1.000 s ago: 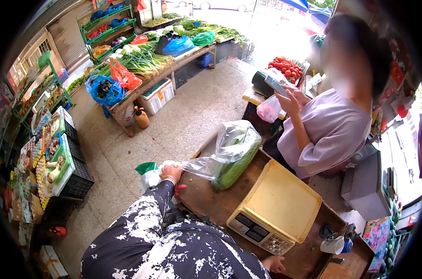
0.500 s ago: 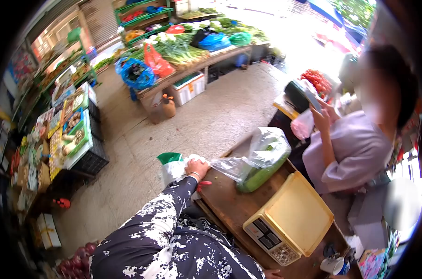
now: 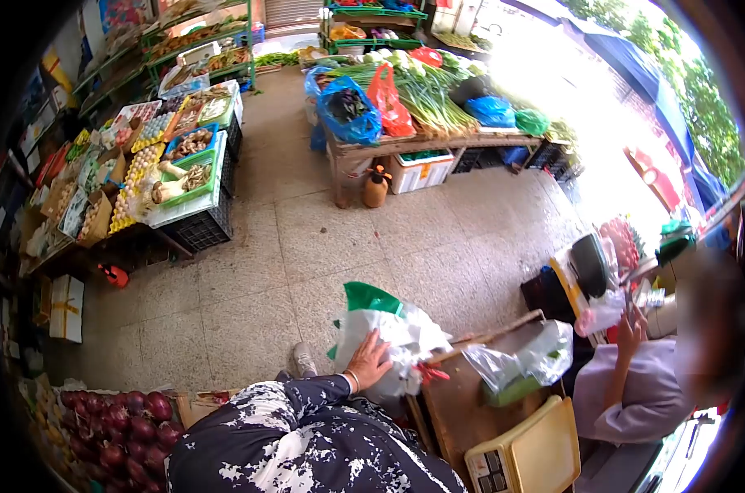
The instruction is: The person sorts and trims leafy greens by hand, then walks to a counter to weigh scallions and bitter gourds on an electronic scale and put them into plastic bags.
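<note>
My left hand (image 3: 367,360) lies with its fingers spread on a bunch of white plastic bags (image 3: 397,338) at the left end of the wooden counter (image 3: 446,411). A green bag (image 3: 371,299) sticks up behind them, and a red tie (image 3: 431,373) hangs beside them. To the right, a clear bag (image 3: 527,361) covers part of a long green gourd (image 3: 514,390). The yellowish scale (image 3: 545,452) stands nearer to me on the counter. My right hand is out of view.
Another person (image 3: 635,386) at the right holds a phone. Red onions (image 3: 126,435) lie at the lower left, egg and mushroom trays (image 3: 183,181) beyond them. Across the floor stands a vegetable table (image 3: 364,149) with an orange spray bottle (image 3: 376,189) beside it.
The view has swung left, bringing the onions into fuller sight. My left hand has opened over the white bags, which now spread wider. My right hand has left the view.
</note>
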Motion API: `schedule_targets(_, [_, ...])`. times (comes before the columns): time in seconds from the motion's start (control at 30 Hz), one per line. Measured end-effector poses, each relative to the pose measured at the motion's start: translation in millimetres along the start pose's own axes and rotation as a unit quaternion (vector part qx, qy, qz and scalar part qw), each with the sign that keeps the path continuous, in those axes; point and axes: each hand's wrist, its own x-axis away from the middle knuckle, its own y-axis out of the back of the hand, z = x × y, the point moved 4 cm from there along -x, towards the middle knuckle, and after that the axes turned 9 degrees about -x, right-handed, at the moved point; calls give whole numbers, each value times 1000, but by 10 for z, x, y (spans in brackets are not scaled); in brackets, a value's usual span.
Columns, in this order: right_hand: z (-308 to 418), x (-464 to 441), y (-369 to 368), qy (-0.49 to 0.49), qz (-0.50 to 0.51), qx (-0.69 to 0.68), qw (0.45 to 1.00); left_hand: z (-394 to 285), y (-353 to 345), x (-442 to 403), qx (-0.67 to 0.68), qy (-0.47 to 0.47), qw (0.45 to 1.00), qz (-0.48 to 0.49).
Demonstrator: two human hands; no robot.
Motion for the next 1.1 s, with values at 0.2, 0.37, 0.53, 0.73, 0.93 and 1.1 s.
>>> schedule_targets(0.2, [1364, 97, -953, 23, 294, -52, 954, 2400, -285, 35, 207, 271, 920, 193])
schedule_targets(0.37, [2101, 493, -1632, -18, 517, -26, 856, 4164, 506, 764, 57, 552, 828, 79])
schedule_targets(0.53, [2883, 883, -2130, 3, 605, 23, 796, 5279, 998, 1933, 30, 618, 781, 88])
schedule_targets(0.73, [3593, 1030, -2696, 38, 648, 44, 759, 4705, 1446, 2288, -94, 409, 750, 511])
schedule_targets(0.93, [4332, 1025, -3357, 64, 680, 85, 725, 4459, 1035, 1796, 137, 453, 815, 334])
schedule_targets(1.1, [4869, 908, -4176, 187, 734, 204, 621, 4862, 1159, 619, 157, 420, 866, 222])
